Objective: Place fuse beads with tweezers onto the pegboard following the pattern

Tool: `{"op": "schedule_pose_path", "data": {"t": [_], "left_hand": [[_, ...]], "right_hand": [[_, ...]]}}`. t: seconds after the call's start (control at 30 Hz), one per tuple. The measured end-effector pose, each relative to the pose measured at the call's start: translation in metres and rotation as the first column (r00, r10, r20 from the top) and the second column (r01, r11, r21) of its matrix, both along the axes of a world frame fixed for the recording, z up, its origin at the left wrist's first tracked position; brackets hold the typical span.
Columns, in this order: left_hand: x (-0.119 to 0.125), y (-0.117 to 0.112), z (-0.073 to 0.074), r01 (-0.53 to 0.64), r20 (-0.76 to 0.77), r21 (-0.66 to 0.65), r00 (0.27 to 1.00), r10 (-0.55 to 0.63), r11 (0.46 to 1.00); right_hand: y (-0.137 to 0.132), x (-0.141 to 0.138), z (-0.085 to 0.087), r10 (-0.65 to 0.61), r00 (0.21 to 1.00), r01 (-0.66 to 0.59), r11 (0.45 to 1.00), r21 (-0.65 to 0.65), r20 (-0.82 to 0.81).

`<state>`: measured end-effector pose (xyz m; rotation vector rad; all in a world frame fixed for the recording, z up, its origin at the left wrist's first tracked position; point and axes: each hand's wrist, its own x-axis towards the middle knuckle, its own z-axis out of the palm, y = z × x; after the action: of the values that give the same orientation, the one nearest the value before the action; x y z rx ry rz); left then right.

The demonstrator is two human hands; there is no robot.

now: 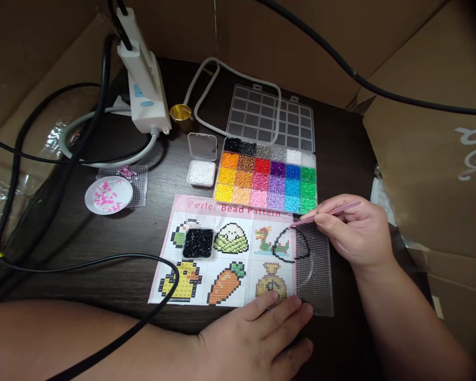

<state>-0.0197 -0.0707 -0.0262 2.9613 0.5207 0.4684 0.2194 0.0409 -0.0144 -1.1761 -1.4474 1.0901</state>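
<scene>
While the left hand [262,338] lies flat with fingers spread on the near edge of the clear pegboard [319,275], the right hand [353,233] pinches pink tweezers [325,213], their tips over the board's far edge. A black bead outline [285,255] sits on the pegboard, which overlaps the right side of the pattern sheet [222,209], just near of the bead organizer box [267,180].

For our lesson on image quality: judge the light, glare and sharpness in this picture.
Head view: even, soft light, faint shadows; sheen on the dark table and plastic wrap; bead tray sharp; right hand with tweezers crisp; corners darken.
</scene>
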Motion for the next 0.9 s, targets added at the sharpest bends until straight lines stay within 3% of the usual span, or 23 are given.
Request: {"op": "schedule_pose_path", "data": {"t": [0.9], "left_hand": [[0.0008,0.0012,-0.0003,0.010,-0.005,-0.018,1.000,-0.010,1.000]], "right_hand": [[-0.0012,-0.0009,0.0045,0.044,0.997,-0.044,0.999,-0.008,0.065]]}}
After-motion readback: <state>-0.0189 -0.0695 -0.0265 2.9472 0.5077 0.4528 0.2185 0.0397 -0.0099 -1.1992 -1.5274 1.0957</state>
